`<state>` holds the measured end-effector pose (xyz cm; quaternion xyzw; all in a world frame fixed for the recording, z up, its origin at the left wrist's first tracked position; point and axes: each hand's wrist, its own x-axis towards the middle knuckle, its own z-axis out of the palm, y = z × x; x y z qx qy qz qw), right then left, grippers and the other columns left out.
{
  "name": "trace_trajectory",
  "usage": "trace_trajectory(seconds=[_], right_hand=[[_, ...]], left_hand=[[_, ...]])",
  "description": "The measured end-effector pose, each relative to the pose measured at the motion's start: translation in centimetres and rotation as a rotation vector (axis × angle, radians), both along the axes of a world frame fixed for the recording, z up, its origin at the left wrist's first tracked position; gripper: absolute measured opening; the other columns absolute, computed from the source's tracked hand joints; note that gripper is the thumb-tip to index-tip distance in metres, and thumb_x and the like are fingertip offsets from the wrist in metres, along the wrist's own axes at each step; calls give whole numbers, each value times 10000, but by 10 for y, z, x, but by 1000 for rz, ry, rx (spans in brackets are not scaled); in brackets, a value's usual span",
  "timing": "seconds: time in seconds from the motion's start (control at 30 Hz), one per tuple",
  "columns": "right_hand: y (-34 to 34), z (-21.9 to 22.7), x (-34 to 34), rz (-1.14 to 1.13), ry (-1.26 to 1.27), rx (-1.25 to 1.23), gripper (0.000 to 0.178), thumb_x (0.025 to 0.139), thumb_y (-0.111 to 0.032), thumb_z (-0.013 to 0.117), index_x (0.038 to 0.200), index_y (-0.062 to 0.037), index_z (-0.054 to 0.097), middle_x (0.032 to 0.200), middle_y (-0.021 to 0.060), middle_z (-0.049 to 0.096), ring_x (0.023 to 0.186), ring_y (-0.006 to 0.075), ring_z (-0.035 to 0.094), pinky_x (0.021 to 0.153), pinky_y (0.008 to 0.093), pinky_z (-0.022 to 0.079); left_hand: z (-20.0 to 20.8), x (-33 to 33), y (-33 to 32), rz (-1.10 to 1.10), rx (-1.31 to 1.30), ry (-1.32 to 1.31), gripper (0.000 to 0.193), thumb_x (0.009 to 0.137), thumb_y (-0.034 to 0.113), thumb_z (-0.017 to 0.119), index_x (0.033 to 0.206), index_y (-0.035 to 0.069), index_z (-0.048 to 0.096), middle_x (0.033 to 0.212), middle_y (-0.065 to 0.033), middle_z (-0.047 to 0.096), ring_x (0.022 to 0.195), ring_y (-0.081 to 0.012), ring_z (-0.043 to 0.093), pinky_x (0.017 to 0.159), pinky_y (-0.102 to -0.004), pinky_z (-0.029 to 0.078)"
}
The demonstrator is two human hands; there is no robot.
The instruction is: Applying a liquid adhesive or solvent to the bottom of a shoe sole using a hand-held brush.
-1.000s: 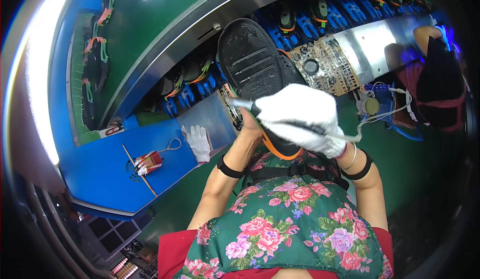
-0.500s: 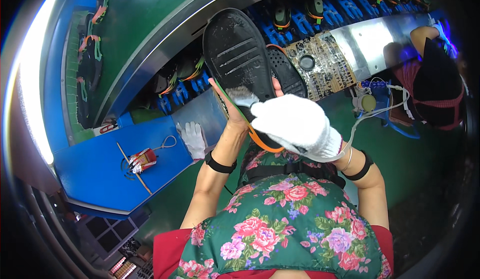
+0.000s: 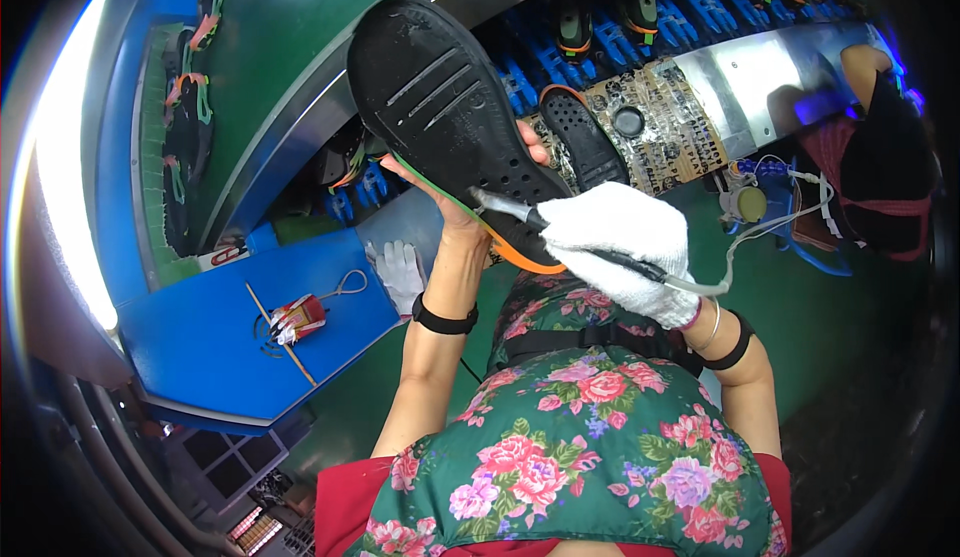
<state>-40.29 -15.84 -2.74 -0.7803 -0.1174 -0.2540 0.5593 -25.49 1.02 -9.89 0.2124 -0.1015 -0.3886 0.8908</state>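
"Your left hand's (image 3: 454,209) grip?"
"Closed around the black sole (image 3: 455,132), tilted up before your apron (image 3: 590,437)."
"And your gloved right hand (image 3: 625,249)?"
"Gripping a brush (image 3: 512,208), its tip over the sole's near half; a smaller sole (image 3: 580,135) lies on the taped surface (image 3: 668,112) beyond."

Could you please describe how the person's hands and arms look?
The left hand is bare, with a black band around its forearm. The right hand wears a white knit glove with a reddish cuff edge; a thin bangle and another black band circle that arm. The short sleeves are red.
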Motion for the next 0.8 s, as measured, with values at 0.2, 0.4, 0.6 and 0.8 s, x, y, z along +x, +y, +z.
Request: trace_trajectory(seconds=[0.2, 0.4, 0.6, 0.8], right_hand=[[7, -5, -1, 42, 35, 40, 204, 770, 12, 812, 965, -39, 780, 1001, 130, 782, 870, 257, 752, 756, 350, 586], [3, -6, 0, 14, 15, 13, 173, 780, -7, 817, 948, -35, 782, 1002, 147, 782, 858, 272, 755, 758, 359, 592], [5, -16, -1, 0, 108, 196, 180, 771, -21, 831, 944, -34, 785, 982, 139, 783, 841, 263, 752, 750, 350, 588], [0, -14, -5, 58, 86, 123, 198, 798, -10, 815, 992, -24, 777, 1005, 137, 779, 863, 254, 746, 765, 353, 583]], left_hand=[[4, 9, -1, -12, -1, -72, 1355, 536, 1062, 496, 1218, -108, 550, 1093, -206, 614, 1040, -309, 601, 845, -470, 590], [9, 18, -3, 2, -76, -158, 1374, 511, 1074, 488, 1194, -116, 558, 1070, -221, 630, 1061, -315, 608, 855, -482, 586], [-4, 26, -5, 38, -109, -244, 1463, 471, 1118, 346, 1300, -71, 540, 1111, -271, 624, 1019, -378, 689, 865, -511, 618], [-1, 28, -4, 26, -101, -309, 1380, 573, 1085, 383, 1279, -89, 550, 1109, -262, 622, 1027, -369, 687, 874, -493, 614]])
